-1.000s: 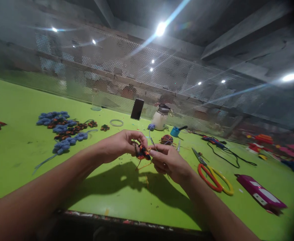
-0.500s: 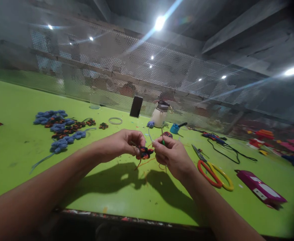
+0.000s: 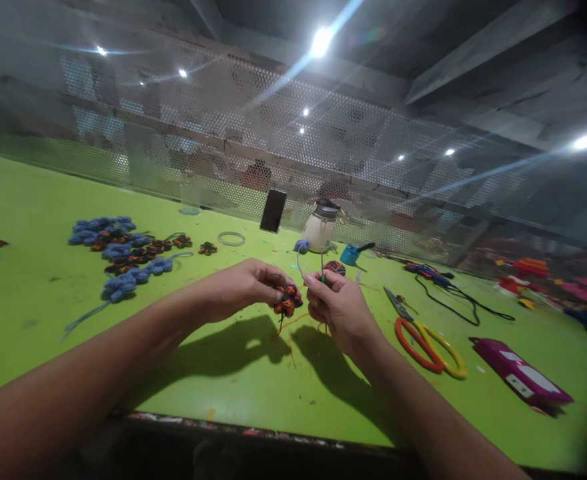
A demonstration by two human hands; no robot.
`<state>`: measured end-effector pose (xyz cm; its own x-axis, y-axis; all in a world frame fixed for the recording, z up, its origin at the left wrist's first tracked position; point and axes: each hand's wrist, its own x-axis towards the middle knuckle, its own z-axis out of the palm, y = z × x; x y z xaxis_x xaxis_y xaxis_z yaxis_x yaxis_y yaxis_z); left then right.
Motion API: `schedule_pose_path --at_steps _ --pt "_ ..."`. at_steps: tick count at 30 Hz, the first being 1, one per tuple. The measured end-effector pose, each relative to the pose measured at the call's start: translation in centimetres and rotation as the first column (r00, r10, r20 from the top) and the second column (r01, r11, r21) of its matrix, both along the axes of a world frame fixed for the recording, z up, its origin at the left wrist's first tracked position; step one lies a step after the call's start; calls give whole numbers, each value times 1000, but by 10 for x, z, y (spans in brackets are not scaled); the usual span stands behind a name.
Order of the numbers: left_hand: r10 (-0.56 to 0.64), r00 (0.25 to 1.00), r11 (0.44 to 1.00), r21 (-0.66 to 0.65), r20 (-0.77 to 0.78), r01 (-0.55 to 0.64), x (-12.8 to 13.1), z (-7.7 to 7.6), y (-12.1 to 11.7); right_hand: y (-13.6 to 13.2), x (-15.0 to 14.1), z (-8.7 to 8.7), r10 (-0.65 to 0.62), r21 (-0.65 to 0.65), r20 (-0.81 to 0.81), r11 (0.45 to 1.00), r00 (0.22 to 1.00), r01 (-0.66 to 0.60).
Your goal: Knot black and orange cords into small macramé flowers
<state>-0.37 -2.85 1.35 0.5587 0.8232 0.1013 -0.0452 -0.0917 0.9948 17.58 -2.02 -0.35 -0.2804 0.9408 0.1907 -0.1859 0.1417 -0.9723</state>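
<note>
My left hand (image 3: 256, 287) is closed, pinching a dark orange-and-black crocheted flower (image 3: 287, 301) with a loose yarn tail hanging under it. Just to its right, my right hand (image 3: 341, 310) is closed around a thin crochet hook (image 3: 323, 277) with a green grip, held nearly upright. A pale blue yarn strand (image 3: 301, 263) runs from the right fingertips up toward a small blue yarn bundle (image 3: 301, 247). Behind the right hand sits a dark multicolour yarn ball (image 3: 334, 268). Orange yarn ends (image 3: 292, 347) hang and lie below the hands.
Blue and dark orange crocheted flowers (image 3: 118, 252) lie at left. Behind stand a phone (image 3: 273, 210), a jar (image 3: 320, 230) and a blue pot (image 3: 350, 254); a ring (image 3: 231, 239) lies nearby. Scissors (image 3: 426, 345), a purple power strip (image 3: 521, 373) and a black cable (image 3: 456, 297) are at right.
The flower in my left hand has turned so that more of its petalled face shows. My right hand has shifted slightly left, still holding the hook.
</note>
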Motion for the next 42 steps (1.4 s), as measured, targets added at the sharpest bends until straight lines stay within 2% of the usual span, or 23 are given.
schedule_pose_path --at_steps 3,7,11,13,16,23,25,28,31,34,36,39,42 --pt "35 999 999 -12 -21 -35 1 -1 0 4 -1 -4 -10 -9 22 1000 1000 11" --pt "-10 1000 998 -59 -29 9 2 -2 0 10 -3 -9 -24 -26 82 999 996 26" --pt "-91 993 982 -161 75 102 3 -5 0 11 -6 -14 -47 -54 155 997 987 56" --pt "-82 987 974 -202 135 108 3 -7 1 9 -7 -15 -35 -91 173 995 984 51" --pt "-30 986 969 -235 167 69 4 -9 3 8 -6 -16 -8 -103 221 994 975 31" --pt "90 989 959 -277 117 -55 4 -10 7 11 0 -11 26 -116 314 993 949 12" --pt "138 984 954 -284 114 -101 4 -10 8 10 3 -7 -59 -32 280 997 958 71" --pt "194 975 941 -302 109 -153 4 -10 9 4 4 0 -190 215 248 967 950 137" --pt "216 972 932 -317 92 -177 5 -10 8 -5 2 3 -265 452 362 888 894 81" --pt "190 980 938 -306 52 -165 5 -9 6 -8 -1 2 -328 540 440 840 836 45" --pt "152 988 945 -296 16 -141 5 -7 6 -7 -1 1 -294 499 427 865 855 48" --pt "108 994 953 -284 -10 -107 3 -5 5 -2 3 3 -133 261 347 964 929 41" --pt "105 994 955 -276 -28 -109 1 -5 6 1 7 5 -5 55 214 998 977 -7"
